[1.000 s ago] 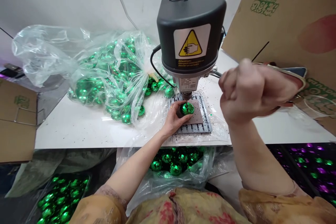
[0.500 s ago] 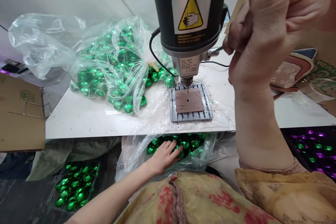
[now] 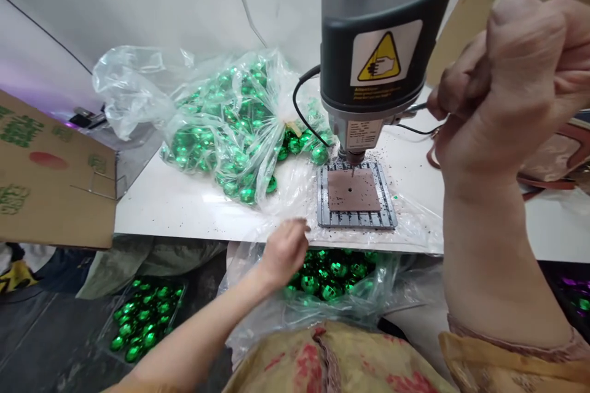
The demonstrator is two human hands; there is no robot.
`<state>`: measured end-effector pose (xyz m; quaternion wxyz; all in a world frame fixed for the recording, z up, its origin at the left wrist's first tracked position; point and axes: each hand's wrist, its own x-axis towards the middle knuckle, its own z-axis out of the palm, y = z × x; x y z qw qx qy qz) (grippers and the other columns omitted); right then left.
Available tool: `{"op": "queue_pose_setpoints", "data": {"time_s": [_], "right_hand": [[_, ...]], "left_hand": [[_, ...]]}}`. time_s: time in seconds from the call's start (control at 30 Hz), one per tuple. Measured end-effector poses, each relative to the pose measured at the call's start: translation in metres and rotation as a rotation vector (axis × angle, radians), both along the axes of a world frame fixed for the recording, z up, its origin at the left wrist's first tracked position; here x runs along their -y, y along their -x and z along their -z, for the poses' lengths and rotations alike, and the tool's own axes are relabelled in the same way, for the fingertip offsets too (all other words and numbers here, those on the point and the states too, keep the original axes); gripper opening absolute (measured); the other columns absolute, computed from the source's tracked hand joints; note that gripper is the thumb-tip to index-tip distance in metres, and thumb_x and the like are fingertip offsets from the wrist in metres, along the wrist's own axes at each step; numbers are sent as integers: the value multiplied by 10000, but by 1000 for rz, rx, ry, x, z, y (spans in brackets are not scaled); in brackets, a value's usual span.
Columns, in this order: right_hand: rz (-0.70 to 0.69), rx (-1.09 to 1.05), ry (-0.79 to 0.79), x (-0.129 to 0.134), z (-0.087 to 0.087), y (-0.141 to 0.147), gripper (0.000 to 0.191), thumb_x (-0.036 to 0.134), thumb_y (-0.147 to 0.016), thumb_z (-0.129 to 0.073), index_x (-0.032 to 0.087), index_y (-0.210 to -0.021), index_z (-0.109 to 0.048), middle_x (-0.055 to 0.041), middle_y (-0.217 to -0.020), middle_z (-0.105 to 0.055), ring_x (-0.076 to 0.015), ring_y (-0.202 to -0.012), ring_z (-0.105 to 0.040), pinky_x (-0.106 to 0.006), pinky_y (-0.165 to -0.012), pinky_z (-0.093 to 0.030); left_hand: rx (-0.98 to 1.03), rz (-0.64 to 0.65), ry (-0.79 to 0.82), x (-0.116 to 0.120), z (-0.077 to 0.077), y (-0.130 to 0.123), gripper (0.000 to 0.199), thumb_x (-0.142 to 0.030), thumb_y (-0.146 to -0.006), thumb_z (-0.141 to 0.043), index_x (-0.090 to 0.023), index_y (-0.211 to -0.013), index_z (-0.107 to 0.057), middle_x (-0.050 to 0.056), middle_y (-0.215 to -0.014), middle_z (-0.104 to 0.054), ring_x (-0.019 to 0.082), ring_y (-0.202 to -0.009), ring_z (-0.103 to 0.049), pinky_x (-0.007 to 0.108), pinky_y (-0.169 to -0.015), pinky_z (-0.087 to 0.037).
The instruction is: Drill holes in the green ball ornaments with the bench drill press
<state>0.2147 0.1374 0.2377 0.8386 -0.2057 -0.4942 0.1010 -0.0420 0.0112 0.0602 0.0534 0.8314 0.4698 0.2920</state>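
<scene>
A small black drill press [image 3: 378, 43] stands on the table, its bit above a brown pad [image 3: 354, 190] with a dark hole, on a slotted metal base [image 3: 325, 215]. My right hand [image 3: 511, 80] is closed around the drill press handle [image 3: 417, 109], at the machine's right side. My left hand [image 3: 286, 252] is raised by the table's front edge, its fingers curled together; whatever it may hold is hidden. Below it, an opened plastic bag of green mirrored balls [image 3: 332, 276] rests between the table edge and my lap.
A tied clear bag of green balls [image 3: 230, 129] lies left on the white table [image 3: 152, 209]. Cardboard boxes [image 3: 55, 178] stand left and at the back right. On the floor is a clear tray of green balls [image 3: 142, 316]. Black shavings surround the base.
My left hand has come up out of the bag of green balls, its fingers now curled. My right hand still grips the handle. The view has shifted, moving the scene rightward.
</scene>
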Motion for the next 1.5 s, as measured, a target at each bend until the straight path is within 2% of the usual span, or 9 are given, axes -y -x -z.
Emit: {"op": "queue_pose_setpoints", "data": {"time_s": [0.1,0.23,0.43,0.6,0.77,0.9,1.13,1.3,1.5], "right_hand": [[1,-19,11,-1,1,1,451,193,-901,-588,237,-525,-342,47,-431,-341,-83,-372,-318,-305,-429,-157],[13,-19,-20,-1,0,2,471,171,-874,-620,224,-496,-342,56,-408,-322,-76,-354,-321,-306,-406,-180],[51,-39,19,5,-3,7,454,159,-865,-598,203,-481,-360,57,-402,-332,-57,-345,-311,-298,-380,-160],[77,-54,18,4,-1,7,468,160,-868,-593,191,-480,-332,57,-399,-287,-53,-347,-311,-294,-405,-170],[46,-64,-9,0,3,3,477,210,-840,-676,197,-457,-392,59,-392,-278,-66,-337,-289,-304,-386,-165],[21,-49,0,2,4,2,488,241,-841,-696,203,-465,-387,63,-396,-280,-73,-336,-316,-304,-381,-185],[-19,-17,33,5,4,-1,490,307,-840,-711,201,-476,-401,59,-396,-350,-71,-351,-288,-307,-376,-175],[-14,0,39,5,3,-1,523,341,-854,-711,195,-482,-373,66,-402,-341,-57,-364,-306,-283,-390,-186],[-26,7,22,3,4,-2,545,396,-838,-731,202,-489,-362,62,-406,-324,-70,-368,-277,-316,-387,-197]], "left_hand": [[34,-143,-23,-86,-20,9,328,-30,-848,-454,-229,-1023,-647,67,-936,-666,244,-926,-642,374,-861,-528],[-127,-291,104,-185,-27,6,453,23,-826,-459,-171,-1193,-640,160,-1220,-632,317,-1129,-590,453,-1002,-480],[-318,-366,234,-248,-29,-17,610,4,-756,-684,-130,-1342,-583,223,-1364,-553,417,-1270,-506,503,-1025,-460],[-80,-402,206,-245,-30,-10,452,-54,-760,-708,-187,-1192,-697,168,-1263,-562,375,-1113,-614,478,-970,-491],[708,-310,299,-204,-37,2,290,-303,-834,-721,-214,-1108,-686,43,-899,-598,203,-818,-633,357,-789,-550],[1152,-102,530,-162,-42,-8,438,-539,-823,-753,-253,-1130,-629,27,-959,-654,166,-799,-652,314,-706,-571],[1317,-15,797,-128,-30,-42,525,-439,-767,-841,-208,-1197,-648,77,-1124,-729,202,-948,-707,381,-871,-580],[1300,-62,799,-130,-13,-59,545,-365,-720,-852,-218,-1203,-648,49,-1062,-745,169,-920,-706,315,-847,-553],[1199,-51,732,-135,1,-73,581,-485,-723,-865,-223,-1194,-649,48,-1042,-750,185,-951,-714,335,-894,-545]]}}
